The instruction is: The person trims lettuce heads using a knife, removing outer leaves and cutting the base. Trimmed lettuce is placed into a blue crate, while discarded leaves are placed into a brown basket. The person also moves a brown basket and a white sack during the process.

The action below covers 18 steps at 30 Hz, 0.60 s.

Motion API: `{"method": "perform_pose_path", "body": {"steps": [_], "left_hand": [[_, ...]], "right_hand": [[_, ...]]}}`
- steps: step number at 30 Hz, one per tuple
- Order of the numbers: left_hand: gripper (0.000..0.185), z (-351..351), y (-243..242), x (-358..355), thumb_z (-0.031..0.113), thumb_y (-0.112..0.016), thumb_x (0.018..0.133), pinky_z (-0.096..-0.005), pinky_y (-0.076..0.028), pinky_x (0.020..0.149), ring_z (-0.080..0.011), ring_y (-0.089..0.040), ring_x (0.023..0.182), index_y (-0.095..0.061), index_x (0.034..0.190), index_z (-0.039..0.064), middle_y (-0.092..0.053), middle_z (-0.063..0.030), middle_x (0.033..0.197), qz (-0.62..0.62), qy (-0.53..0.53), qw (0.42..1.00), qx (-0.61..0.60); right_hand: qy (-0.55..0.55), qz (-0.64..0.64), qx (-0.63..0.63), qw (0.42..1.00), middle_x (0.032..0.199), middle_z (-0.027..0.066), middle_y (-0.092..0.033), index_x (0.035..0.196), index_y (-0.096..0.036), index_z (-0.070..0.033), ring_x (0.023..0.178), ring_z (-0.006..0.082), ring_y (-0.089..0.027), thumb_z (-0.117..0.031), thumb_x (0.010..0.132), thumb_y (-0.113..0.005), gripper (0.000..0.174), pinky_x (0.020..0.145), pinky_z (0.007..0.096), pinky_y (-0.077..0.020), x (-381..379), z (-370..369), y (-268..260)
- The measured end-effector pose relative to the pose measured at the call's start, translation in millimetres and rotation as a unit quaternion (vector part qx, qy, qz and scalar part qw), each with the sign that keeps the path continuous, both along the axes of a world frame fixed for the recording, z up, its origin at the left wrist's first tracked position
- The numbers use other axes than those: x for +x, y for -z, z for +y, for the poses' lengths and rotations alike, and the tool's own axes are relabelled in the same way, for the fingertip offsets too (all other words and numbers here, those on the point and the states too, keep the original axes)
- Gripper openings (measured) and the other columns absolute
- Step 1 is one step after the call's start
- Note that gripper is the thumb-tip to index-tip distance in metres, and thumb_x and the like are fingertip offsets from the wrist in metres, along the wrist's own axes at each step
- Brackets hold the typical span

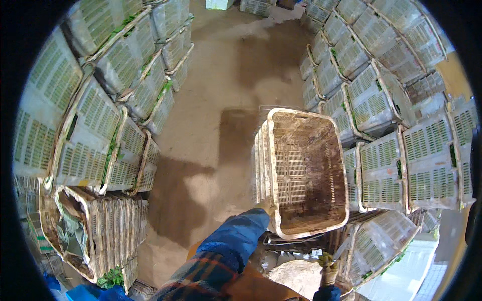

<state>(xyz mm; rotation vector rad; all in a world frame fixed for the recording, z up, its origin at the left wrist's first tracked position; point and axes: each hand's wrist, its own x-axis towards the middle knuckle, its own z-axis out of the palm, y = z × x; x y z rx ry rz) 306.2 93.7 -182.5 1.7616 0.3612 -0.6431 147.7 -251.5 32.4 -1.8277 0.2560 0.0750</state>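
Observation:
My left hand (pixel 268 207), in a glove below a blue sleeve, grips the left side of an empty, dirt-stained plastic crate (pixel 301 173). The crate is the top one of a nested stack (pixel 260 161), its opening facing up. Down and to the right, my right hand (pixel 329 268) wears a yellowish glove, its fingers curled. From it a pale, narrow blade, seemingly a knife (pixel 342 246), points up and right; its handle is hidden in the hand. A pale sack-like sheet (pixel 297 277) lies beside the right hand.
Slatted crates with green leaves at their rims form stacks on the left (pixel 94 128) and right (pixel 380 98). Another nested crate stack (pixel 116 222) stands lower left, with torn sheeting in its top crate. A brown floor (pixel 211 75) runs between. A white block (pixel 406 263) lies lower right.

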Motion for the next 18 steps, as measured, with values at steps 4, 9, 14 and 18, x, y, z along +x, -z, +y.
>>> {"method": "perform_pose_path", "body": {"steps": [4,9,14,18], "left_hand": [[0.057,31.5,83.4,-110.4,0.046,-0.066,0.094,-0.0471,-0.055,0.086,-0.0404,-0.069,0.104,-0.06,0.135,0.006,-0.072,-0.0241,0.115,0.003,-0.077,0.997,0.002],[0.044,170.6,69.4,-318.0,0.048,-0.053,0.097,-0.048,-0.052,0.097,-0.0392,-0.065,0.113,-0.074,0.117,0.016,-0.069,-0.0172,0.126,-0.008,0.086,0.976,0.199],[0.033,316.3,-43.0,-462.7,0.021,-0.072,0.088,-0.0392,-0.053,0.097,-0.0238,-0.068,0.11,-0.074,0.12,0.012,-0.073,-0.0089,0.122,0.057,-0.262,0.96,0.077],[0.03,402.3,-164.0,-515.2,0.019,-0.07,0.098,-0.0336,-0.053,0.095,-0.0216,-0.068,0.111,-0.07,0.125,0.005,-0.073,-0.0111,0.119,-0.19,-0.548,0.803,0.136]], "right_hand": [[0.001,0.021,-0.026,0.999,0.098,0.0113,-0.076,0.122,-0.067,0.0,0.08,0.0163,-0.072,-0.026,0.098,-0.073,0.036,0.071,0.0273,-0.0603,-26.4,29.6,10.0],[-0.122,0.008,0.113,0.986,0.101,0.0111,-0.074,0.129,-0.063,0.001,0.08,0.0133,-0.069,-0.023,0.099,-0.073,0.04,0.074,0.0269,-0.0569,-20.8,126.2,16.5],[-0.145,0.061,0.092,0.983,0.09,0.0025,-0.068,0.126,-0.064,-0.004,0.073,0.0112,-0.065,-0.006,0.096,-0.071,0.031,0.059,0.0232,-0.0512,10.5,269.9,-18.3],[-0.302,-0.012,0.157,0.94,0.075,-0.0034,-0.056,0.111,-0.063,-0.01,0.06,0.007,-0.052,-0.011,0.096,-0.073,0.018,0.053,0.0211,-0.0426,49.3,403.1,-94.1]]}}
